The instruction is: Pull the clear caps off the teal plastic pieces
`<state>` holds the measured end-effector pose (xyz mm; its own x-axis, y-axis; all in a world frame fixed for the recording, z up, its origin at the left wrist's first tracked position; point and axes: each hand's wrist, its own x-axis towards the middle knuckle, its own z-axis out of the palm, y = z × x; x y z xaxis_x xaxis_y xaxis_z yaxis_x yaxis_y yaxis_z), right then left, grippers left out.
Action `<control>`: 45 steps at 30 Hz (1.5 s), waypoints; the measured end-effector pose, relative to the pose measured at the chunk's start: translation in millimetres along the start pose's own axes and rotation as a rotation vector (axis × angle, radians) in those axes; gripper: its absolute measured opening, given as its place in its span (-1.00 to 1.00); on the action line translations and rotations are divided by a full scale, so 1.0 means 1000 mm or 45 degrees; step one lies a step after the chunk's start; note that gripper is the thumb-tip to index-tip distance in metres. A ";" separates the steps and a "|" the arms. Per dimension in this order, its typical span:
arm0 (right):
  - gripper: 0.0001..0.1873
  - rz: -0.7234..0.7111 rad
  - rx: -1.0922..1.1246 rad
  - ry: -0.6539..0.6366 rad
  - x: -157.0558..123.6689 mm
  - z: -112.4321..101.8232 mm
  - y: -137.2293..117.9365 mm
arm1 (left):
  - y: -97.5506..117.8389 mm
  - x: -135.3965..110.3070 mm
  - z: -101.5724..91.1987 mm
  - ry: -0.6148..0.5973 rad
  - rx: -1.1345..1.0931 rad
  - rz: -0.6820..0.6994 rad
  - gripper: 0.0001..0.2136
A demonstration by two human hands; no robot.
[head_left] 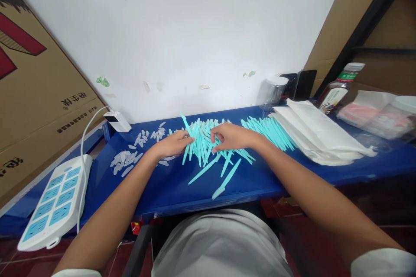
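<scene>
My left hand (177, 142) pinches a turquoise eyebrow razor (186, 124) between thumb and fingers, its end pointing up and away from me. Under and beside both hands spreads a loose pile of similar slim turquoise razors (203, 143). Over the right part of this pile, my right hand (231, 136) is bent with a gap between its thumb and forefinger; no held piece shows there. Several razors lie apart toward the near edge, one razor (226, 179) nearest me. Small translucent covers (125, 160) are scattered left of my left hand.
On the blue table (182, 190), a neater row of razors (268, 132) lies right, beside white packaging sheets (320, 132). Behind stand a clear jar (274, 91) and a bottle (339, 88). A power strip (56, 203) and white device (117, 121) are left, near a carton (35, 95).
</scene>
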<state>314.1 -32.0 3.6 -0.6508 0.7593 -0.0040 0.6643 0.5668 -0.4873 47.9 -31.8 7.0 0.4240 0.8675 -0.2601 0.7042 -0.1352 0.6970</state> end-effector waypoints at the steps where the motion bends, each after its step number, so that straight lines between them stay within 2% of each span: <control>1: -0.56 -0.019 0.028 -0.076 0.000 0.000 -0.001 | -0.001 0.001 0.002 -0.028 -0.045 0.005 -0.66; 4: -0.57 -0.071 0.098 -0.241 0.000 0.002 -0.003 | -0.003 0.004 0.006 -0.072 -0.133 0.084 -0.62; 6: -0.62 -0.086 0.116 -0.296 0.001 0.003 -0.003 | -0.005 0.006 0.007 -0.045 -0.136 0.122 -0.55; 10: -0.73 -0.116 0.145 -0.347 0.002 0.005 -0.002 | -0.009 0.008 0.007 0.102 -0.049 0.134 -0.43; 12: -0.77 -0.139 0.155 -0.365 0.001 0.006 -0.003 | -0.009 0.008 0.007 0.220 0.056 0.184 -0.45; 14: -0.78 -0.152 0.163 -0.374 0.001 0.007 -0.005 | -0.005 0.006 0.007 0.260 0.174 0.298 -0.55; 15: -0.79 -0.153 0.163 -0.373 0.001 0.007 -0.005 | -0.003 0.004 0.008 0.226 0.223 0.359 -0.60; 17: -0.80 -0.153 0.156 -0.360 0.000 0.007 -0.005 | 0.003 -0.002 0.009 0.052 0.278 0.441 -0.64; 19: -0.80 -0.157 0.150 -0.320 0.000 0.006 -0.003 | 0.009 -0.007 0.012 -0.139 0.287 0.453 -0.60; 21: -0.82 -0.168 0.153 -0.263 0.000 0.005 -0.002 | 0.012 -0.009 0.015 -0.267 0.278 0.441 -0.58; 26: -0.82 -0.181 0.174 -0.146 0.003 0.005 0.001 | 0.012 -0.009 0.017 -0.354 0.285 0.475 -0.57; 31: -0.70 -0.119 0.094 -0.057 0.005 0.005 0.006 | 0.014 -0.013 0.001 -0.442 0.232 0.401 -0.59; 37: -0.71 -0.085 0.036 -0.020 0.005 0.004 0.013 | 0.015 -0.026 -0.031 -0.761 0.128 0.268 -0.62; 39: -0.71 -0.071 0.025 0.006 0.005 0.003 0.015 | 0.012 -0.030 -0.041 -0.815 0.108 0.234 -0.60; 41: -0.69 -0.061 0.019 0.044 0.005 0.002 0.015 | 0.007 -0.030 -0.049 -0.756 0.085 0.230 -0.57; 42: -0.65 -0.058 0.025 0.060 0.005 0.002 0.015 | 0.006 -0.029 -0.050 -0.668 0.064 0.239 -0.54; 45: -0.48 -0.081 0.069 0.040 0.003 0.003 0.011 | 0.002 -0.021 -0.043 -0.216 0.023 0.255 -0.48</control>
<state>318.1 -24.6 -3.9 -0.6789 0.7321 0.0554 0.6005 0.5971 -0.5319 15.9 -29.2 42.6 0.6443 0.7301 -0.2276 0.6061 -0.3060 0.7342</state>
